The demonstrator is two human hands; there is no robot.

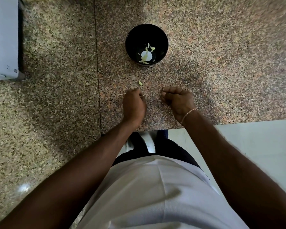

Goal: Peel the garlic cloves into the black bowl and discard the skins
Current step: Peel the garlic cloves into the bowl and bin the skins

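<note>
**Both hands low on the speckled stone, bowl beyond them**

I am leaning over the speckled pink-and-grey granite tabletop (pixel 205 47), with both of my hands sitting close to its near edge. My left hand (pixel 134 104) is curling its fingers inward, and a thin pale sliver of garlic skin (pixel 122 94) is sticking out past its left side; I am seemingly pinching it, though the fingertips are hidden behind the back of the hand. My right hand (pixel 178 100) is curling too, thumb and forefinger meeting at a small brownish bit at their tips; it is too small for me to tell what it is. A thin pale bracelet (pixel 187 114) is circling my right wrist.

A small pale green-white garlic piece (pixel 140 82) is lying on the stone just beyond my left hand, apart from it. Farther out, well apart from both hands, the round black bowl (pixel 130 38) is standing upright, holding several pale garlic pieces (pixel 146 54) on its bottom.

At the far left a white appliance (pixel 3 38) is standing on the tabletop. My white shirt (pixel 155 187) is filling the lower view.
</note>
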